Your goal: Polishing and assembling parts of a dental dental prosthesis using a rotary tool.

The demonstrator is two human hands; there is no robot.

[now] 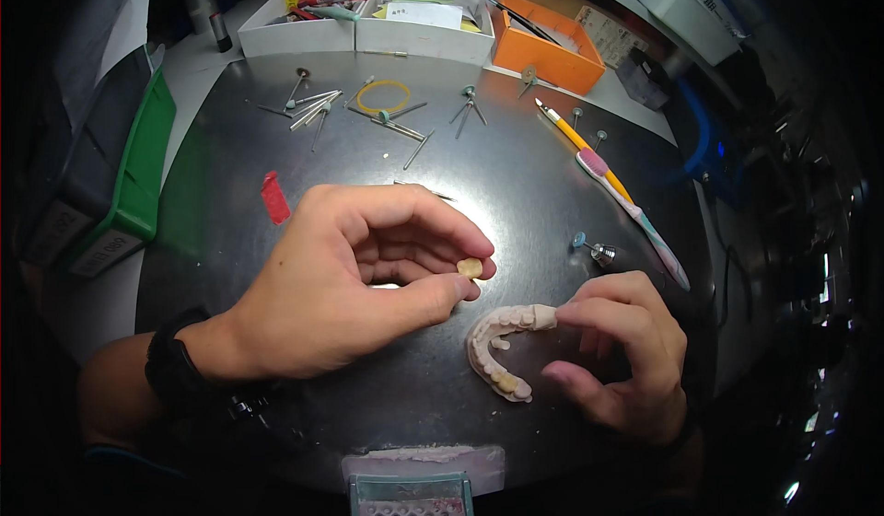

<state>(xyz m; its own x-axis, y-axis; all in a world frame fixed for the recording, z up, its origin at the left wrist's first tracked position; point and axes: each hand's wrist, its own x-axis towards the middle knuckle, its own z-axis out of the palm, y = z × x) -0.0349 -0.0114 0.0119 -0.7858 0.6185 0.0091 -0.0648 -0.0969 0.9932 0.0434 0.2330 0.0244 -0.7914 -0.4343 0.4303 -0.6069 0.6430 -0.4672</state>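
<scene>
Between the thumb and fingertips of my left hand is a small yellowish dental crown, raised over the dark work surface. To its lower right lies a white plaster dental model, a curved arch of teeth with a yellowish tooth near its near end. A small pale peg-like piece shows inside the arch. My right hand is beside the model, thumb and index finger spread apart. Its index fingertip meets or nearly meets the far end of the arch; its other fingers are partly hidden.
Several rotary burs and polishing discs lie at the back around a yellow rubber band. A craft knife and a toothbrush lie at right. Red tape sits left. White boxes and an orange box line the back.
</scene>
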